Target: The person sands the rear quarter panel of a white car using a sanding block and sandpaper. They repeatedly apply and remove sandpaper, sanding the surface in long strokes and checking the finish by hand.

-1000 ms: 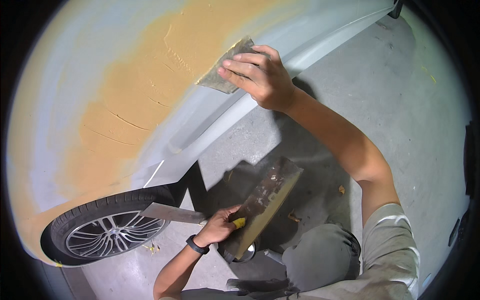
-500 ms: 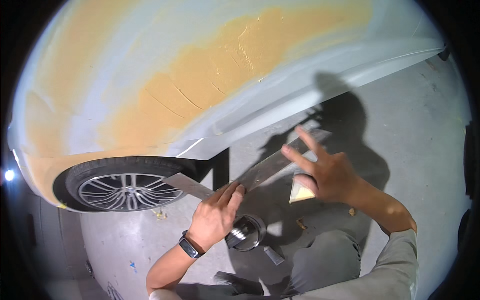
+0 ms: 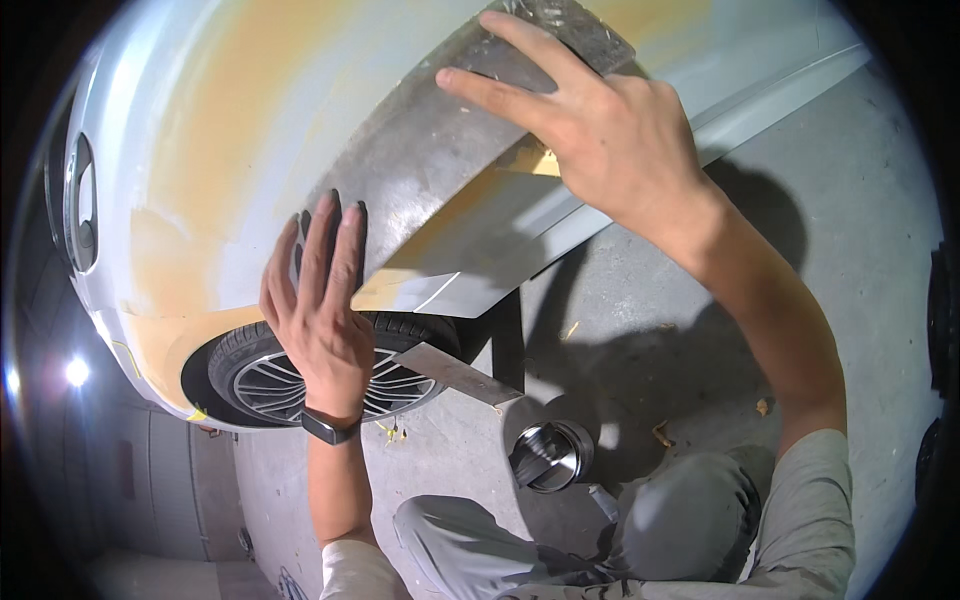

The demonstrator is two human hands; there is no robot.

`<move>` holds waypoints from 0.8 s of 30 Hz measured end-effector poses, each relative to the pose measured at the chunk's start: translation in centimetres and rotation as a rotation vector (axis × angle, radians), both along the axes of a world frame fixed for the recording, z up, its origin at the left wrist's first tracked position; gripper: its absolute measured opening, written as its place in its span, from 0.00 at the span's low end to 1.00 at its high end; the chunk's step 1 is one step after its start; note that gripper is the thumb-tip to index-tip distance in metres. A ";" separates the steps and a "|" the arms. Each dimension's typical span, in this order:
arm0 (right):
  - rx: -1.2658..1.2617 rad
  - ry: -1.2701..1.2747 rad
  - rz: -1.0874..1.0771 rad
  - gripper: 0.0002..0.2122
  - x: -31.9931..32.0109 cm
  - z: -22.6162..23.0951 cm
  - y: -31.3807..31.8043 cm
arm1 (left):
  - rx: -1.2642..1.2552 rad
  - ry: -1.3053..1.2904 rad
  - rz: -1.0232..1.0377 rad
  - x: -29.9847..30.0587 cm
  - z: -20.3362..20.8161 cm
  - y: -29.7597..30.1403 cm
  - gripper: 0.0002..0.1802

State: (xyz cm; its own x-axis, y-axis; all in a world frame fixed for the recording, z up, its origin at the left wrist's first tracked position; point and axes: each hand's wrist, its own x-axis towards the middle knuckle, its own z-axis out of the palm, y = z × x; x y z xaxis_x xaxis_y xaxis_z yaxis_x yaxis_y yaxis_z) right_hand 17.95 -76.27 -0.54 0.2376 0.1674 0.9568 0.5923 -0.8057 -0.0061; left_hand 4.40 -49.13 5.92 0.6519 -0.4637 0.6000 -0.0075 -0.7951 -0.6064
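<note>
Both hands (image 3: 320, 310) (image 3: 610, 150) now raised, pressing long sanding board (image 3: 450, 150) against car panel (image 3: 230, 130)

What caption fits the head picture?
Both hands, left hand and right hand, press a long grey sanding board against a car panel.

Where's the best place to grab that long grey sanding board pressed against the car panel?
Probably at its two ends, from the outer face. The sanding board lies long and flat against the car panel; the left hand presses its lower end, the right hand its upper end.
</note>
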 end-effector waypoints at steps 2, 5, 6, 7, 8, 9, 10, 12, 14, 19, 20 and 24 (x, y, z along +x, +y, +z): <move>-0.035 0.070 -0.055 0.43 -0.2 0.4 0.1 | 0.005 0.003 0.013 0.8 0.1 0.3 0.41; -0.059 0.214 0.033 0.37 0.0 -0.5 -0.1 | -0.029 -0.013 -0.005 1.6 -0.8 0.7 0.42; -0.068 0.271 0.103 0.34 0.3 -1.0 -0.4 | -0.044 -0.025 0.003 1.8 -1.3 0.8 0.42; -0.035 0.201 0.151 0.33 0.9 -1.6 -0.2 | -0.049 -0.030 -0.041 2.1 -2.0 0.9 0.41; -0.005 0.128 0.198 0.32 1.4 -2.2 0.0 | -0.051 -0.025 -0.013 2.0 -2.7 0.9 0.37; 0.020 0.055 0.242 0.31 2.1 -2.8 0.3 | -0.047 -0.028 -0.012 2.1 -3.4 1.0 0.32; 0.047 0.024 0.219 0.34 2.4 -3.6 0.7 | -0.065 -0.012 0.034 2.1 -4.3 1.0 0.29; 0.089 0.045 0.233 0.35 2.4 -5.4 1.1 | -0.066 0.026 0.044 1.8 -6.1 1.0 0.28; 0.117 0.117 0.228 0.36 2.0 -7.5 1.4 | -0.126 0.067 0.061 1.8 -8.3 1.0 0.29; 0.052 0.231 0.167 0.37 1.9 -11.9 1.3 | -0.176 0.071 -0.028 2.6 -13.1 0.8 0.29; 0.041 0.218 0.148 0.37 2.0 -12.5 1.2 | -0.182 0.114 0.002 2.5 -13.4 0.6 0.29; 0.011 0.266 0.178 0.36 1.1 -12.1 -0.2 | -0.207 0.251 0.043 1.2 -12.6 -0.7 0.38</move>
State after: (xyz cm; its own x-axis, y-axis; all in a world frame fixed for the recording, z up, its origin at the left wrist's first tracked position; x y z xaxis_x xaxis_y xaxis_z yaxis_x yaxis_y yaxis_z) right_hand 19.08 -76.46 -12.65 0.4479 0.2192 0.8668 0.7005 -0.6885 -0.1878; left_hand 5.57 -49.84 -6.73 0.8077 -0.3172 0.4970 -0.0997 -0.9043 -0.4151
